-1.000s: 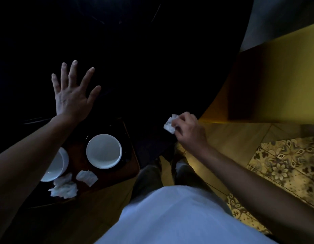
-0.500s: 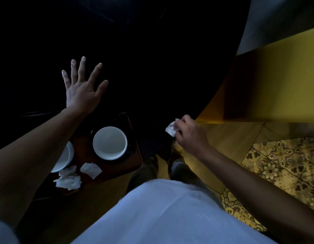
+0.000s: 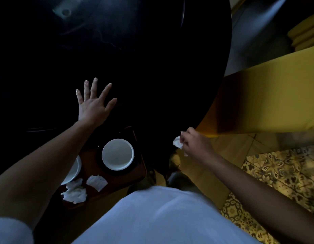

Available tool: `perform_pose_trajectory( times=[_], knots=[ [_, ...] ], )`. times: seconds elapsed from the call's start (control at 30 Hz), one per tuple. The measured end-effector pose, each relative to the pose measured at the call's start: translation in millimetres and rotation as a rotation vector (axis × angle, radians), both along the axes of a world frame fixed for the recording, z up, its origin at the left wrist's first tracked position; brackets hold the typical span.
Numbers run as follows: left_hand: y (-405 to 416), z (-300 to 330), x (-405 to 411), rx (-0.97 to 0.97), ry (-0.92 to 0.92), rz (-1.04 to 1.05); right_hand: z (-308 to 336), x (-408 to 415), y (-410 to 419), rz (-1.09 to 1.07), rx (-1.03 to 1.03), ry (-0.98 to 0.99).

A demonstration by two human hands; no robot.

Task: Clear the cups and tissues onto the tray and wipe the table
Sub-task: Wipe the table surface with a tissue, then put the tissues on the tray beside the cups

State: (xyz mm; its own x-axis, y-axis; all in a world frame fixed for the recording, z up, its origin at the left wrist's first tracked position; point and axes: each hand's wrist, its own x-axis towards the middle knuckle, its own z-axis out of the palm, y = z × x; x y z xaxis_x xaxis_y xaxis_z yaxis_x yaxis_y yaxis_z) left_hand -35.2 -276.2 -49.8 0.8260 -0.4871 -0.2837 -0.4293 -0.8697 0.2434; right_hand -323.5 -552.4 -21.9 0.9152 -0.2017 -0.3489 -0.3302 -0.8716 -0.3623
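Observation:
A dark round table [image 3: 152,76] fills the upper middle of the view. My left hand [image 3: 92,104] lies flat on it with fingers spread, holding nothing. My right hand [image 3: 195,143] hovers at the table's near right edge, pinched on a small crumpled white tissue [image 3: 177,142]. A brown wooden tray [image 3: 121,178] sits low at the left, below the table edge. It holds a white cup [image 3: 117,154] on a dark saucer, a second white cup [image 3: 73,170] half hidden by my left forearm, and crumpled tissues [image 3: 76,193] plus a flatter one [image 3: 97,182].
A yellow cushioned seat [image 3: 269,103] stands to the right of the table. The floor shows wood planks [image 3: 228,152] and a patterned yellow rug [image 3: 279,184]. My feet [image 3: 175,159] and white shirt [image 3: 152,217] are at the bottom.
My left hand slid rightward and further onto the table, staying flat and spread. My right hand with the tissue shifted slightly down and right along the table edge.

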Motion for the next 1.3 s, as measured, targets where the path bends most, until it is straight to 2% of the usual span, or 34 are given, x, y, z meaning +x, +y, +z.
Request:
perform_pose_trajectory(
  times=[0.23,0.33,0.5,0.63,0.7,0.77,0.93,1.03,1.13,1.3],
  knots=[
    [51,25,2,-0.165,-0.068,-0.124,47,47,-4,-0.102,0.122,-0.282],
    [79,47,-24,-0.305,-0.233,-0.057,67,70,8,-0.034,0.155,-0.385],
    [146,68,-78,-0.378,-0.421,0.254,82,88,44,0.145,0.249,-0.465],
    [230,55,-119,-0.334,-0.571,0.567,88,96,98,0.193,0.308,-0.463],
    [275,30,-137,-0.258,-0.533,0.688,86,99,131,0.203,0.346,-0.453],
    [310,1,-152,-0.148,-0.400,0.726,78,102,167,0.219,0.365,-0.441],
    [325,-51,-161,0.083,-0.137,0.540,52,112,235,0.244,0.213,-0.405],
    [321,-64,-159,0.101,-0.100,0.519,38,115,266,0.256,0.111,-0.329],
    [322,-67,-158,0.067,-0.105,0.528,27,120,287,0.146,0.091,-0.231],
    [324,-68,-159,0.037,-0.110,0.542,17,138,303,0.115,-0.070,-0.228]
  ],
)
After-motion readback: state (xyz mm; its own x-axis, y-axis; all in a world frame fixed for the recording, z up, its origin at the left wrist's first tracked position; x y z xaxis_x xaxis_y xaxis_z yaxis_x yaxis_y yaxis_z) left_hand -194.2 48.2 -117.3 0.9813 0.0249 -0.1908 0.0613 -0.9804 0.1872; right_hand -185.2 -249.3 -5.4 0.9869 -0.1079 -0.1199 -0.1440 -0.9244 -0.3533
